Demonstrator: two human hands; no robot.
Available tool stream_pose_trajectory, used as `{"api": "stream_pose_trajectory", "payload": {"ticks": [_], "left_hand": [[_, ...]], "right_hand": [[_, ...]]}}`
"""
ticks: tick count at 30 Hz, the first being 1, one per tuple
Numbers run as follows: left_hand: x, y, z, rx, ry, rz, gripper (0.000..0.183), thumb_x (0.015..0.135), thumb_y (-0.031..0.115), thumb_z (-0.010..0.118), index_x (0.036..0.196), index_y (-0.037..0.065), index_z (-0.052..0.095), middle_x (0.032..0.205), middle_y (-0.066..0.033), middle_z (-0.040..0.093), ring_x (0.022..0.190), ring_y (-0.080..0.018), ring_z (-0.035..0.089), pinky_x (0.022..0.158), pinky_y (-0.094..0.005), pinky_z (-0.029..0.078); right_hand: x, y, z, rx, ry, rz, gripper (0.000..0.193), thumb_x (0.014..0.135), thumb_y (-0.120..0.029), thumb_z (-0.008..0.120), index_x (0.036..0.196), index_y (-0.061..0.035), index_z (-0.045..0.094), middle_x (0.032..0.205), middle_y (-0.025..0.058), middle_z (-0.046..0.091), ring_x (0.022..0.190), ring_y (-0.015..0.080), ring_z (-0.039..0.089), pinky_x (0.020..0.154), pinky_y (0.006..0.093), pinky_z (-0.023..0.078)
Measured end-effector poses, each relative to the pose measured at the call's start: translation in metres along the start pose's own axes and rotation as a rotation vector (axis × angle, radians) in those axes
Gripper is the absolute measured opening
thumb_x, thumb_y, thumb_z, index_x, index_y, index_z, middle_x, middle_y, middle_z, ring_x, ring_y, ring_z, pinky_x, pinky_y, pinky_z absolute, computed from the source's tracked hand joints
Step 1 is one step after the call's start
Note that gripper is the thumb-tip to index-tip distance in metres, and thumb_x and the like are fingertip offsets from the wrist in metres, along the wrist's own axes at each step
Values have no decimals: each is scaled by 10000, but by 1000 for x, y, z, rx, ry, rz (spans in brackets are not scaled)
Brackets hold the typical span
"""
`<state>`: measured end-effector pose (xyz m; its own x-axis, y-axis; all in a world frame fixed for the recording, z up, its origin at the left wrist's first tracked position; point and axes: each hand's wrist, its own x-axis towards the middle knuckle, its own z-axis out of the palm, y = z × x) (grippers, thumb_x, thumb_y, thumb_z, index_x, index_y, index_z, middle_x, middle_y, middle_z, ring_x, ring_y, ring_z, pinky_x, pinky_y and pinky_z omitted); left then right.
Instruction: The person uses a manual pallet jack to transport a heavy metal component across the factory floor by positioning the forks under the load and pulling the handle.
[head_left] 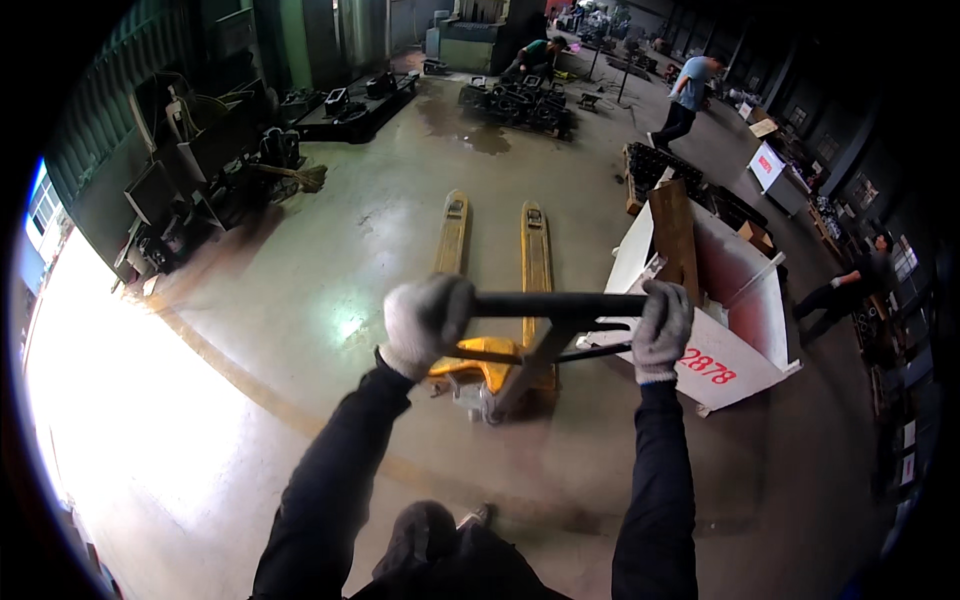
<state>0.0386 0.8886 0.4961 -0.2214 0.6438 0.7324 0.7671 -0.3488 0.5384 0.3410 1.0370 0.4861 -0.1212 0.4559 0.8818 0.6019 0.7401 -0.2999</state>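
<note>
Both of my hands, in pale work gloves, grip the black handle (555,305) of a yellow pallet jack (490,360). My left hand (425,322) wraps round the left end of the bar. At its right end, my right hand (663,328) is closed round the bar's corner. The handle's grey shaft slopes down to the jack's base. Two yellow forks (537,255) reach away from me along the floor, bearing no load. Part of the left fork is hidden behind my left glove and the handle.
Just right of the jack stands a white metal bin (735,365) with a board in it. Metal parts (515,103) on a pallet lie ahead, with a crouching person (540,58) behind. Another person (690,95) walks at the upper right; a third (850,280) is far right. Machinery (170,215) lines the left.
</note>
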Motion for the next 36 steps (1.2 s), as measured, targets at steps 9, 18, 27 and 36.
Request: {"api": "stream_pose_trajectory", "payload": {"ticks": [9, 18, 27, 36], "left_hand": [[126, -137, 55, 135, 145, -26, 198, 944, 147, 560, 843, 18, 670, 749, -143, 631, 678, -343, 637, 616, -368, 498], [250, -282, 103, 173, 114, -64, 197, 905, 140, 529, 827, 20, 665, 748, -151, 630, 688, -344, 641, 634, -384, 505], [402, -439, 166, 69, 108, -104, 225, 925, 179, 520, 839, 32, 668, 774, -158, 652, 718, -352, 656, 659, -382, 516], [538, -582, 252, -53, 104, -140, 470, 977, 385, 480, 850, -20, 682, 662, -120, 597, 631, -224, 626, 612, -337, 476]], "right_hand": [[100, 67, 169, 20, -25, -100, 184, 966, -175, 570, 928, -69, 716, 886, 119, 677, 879, 343, 631, 834, 451, 482], [172, 113, 327, 15, -20, -28, 173, 934, -144, 576, 934, -71, 733, 904, 107, 701, 866, 327, 653, 841, 433, 502], [269, 179, 484, 76, -19, 57, 170, 928, -153, 599, 919, -59, 741, 864, 123, 715, 790, 332, 687, 733, 420, 542], [342, 254, 630, -23, 93, 5, 157, 895, -133, 613, 892, -62, 753, 849, 111, 724, 767, 312, 682, 722, 416, 534]]}}
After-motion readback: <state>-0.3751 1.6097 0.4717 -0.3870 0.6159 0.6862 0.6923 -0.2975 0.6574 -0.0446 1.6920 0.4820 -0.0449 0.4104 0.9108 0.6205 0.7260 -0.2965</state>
